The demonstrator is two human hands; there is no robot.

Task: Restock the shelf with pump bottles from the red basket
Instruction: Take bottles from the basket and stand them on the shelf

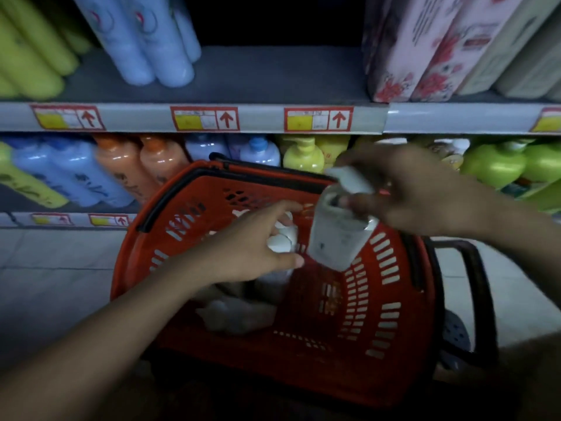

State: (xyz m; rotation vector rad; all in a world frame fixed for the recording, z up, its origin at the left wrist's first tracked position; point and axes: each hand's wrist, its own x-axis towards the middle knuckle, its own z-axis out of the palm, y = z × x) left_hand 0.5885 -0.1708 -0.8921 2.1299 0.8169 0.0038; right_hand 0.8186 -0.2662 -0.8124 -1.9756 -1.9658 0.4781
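A red basket (391,329) stands below me in front of the shelf (258,77). My right hand (425,192) holds a white pump bottle (337,235) by its pump head, lifted above the basket's right side. My left hand (252,241) reaches down into the basket and grips the white top of another pump bottle (283,238). More pale bottles (233,314) lie on the basket's bottom, blurred and partly hidden by my left arm.
The upper shelf has an open gap between blue bottles (151,41) on the left and pink floral boxes (425,47) on the right. The lower shelf holds blue, orange, yellow and green bottles (491,165). A dark stool or frame (473,299) stands right of the basket.
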